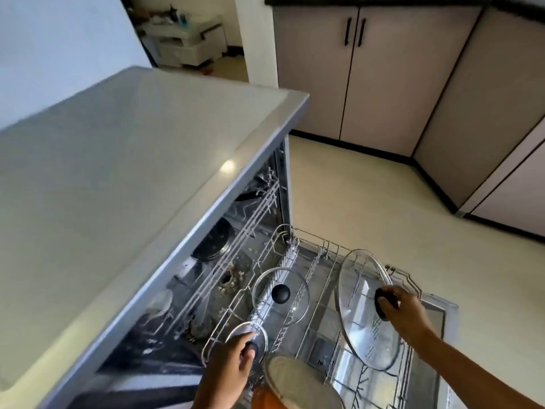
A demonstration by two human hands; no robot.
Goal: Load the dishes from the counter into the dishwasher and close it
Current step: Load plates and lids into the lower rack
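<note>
The dishwasher's lower rack point(330, 258) is pulled out over the open door. My right hand point(404, 311) grips the black knob of a large glass lid point(362, 314), held upright over the rack's right side. My left hand point(230, 367) pinches the knob of a small glass lid point(244, 330) at the rack's front left. A medium glass lid point(280, 296) with a black knob stands upright in the rack between them. A round plate or lid point(298, 385) leans at the rack's near end.
The grey counter point(118, 178) above the dishwasher shows no dishes. Dark pans sit on the upper rack point(215, 243) inside the machine. Beige cabinets point(368, 69) line the far wall and the right side. Pale floor point(383, 196) lies beyond the open door.
</note>
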